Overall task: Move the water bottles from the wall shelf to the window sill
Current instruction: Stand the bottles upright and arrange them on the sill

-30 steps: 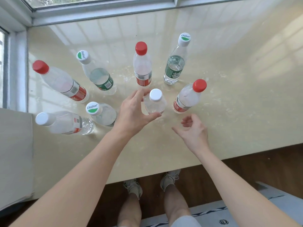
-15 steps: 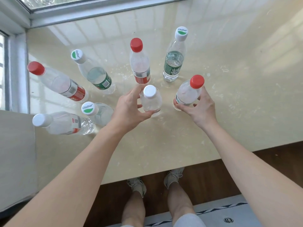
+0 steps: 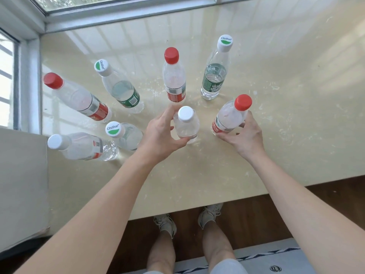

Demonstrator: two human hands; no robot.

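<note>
Water bottles [image 3: 120, 89] stand in a loose cluster on the pale window sill [image 3: 296, 99], eight in all; the wall shelf is not in view. The left hand [image 3: 162, 135] is wrapped round the body of the white-capped bottle [image 3: 186, 123] nearest the sill's front edge, with the thumb on the near side and the fingers on the far side. The right hand [image 3: 244, 136] grips the red-capped bottle [image 3: 230, 117] just beside it, fingers curled low round the red label band. Both bottles seem to rest on the sill, though their bases are partly hidden. Behind them stand a second red-capped bottle [image 3: 174, 82] and a green-labelled bottle [image 3: 214, 76]. Four more sit off to the left, nearer the window frame [image 3: 29, 76].

I judge these to be thin, clear plastic, light if part-empty and fairly weighty if full; how full they are is hard to tell. The walls will likely dent under a hard squeeze and the bare plastic is smooth. A mid-body hold over the label, firm but not crushing, suits best. Tall and narrow, they would tip easily if nudged.
</note>
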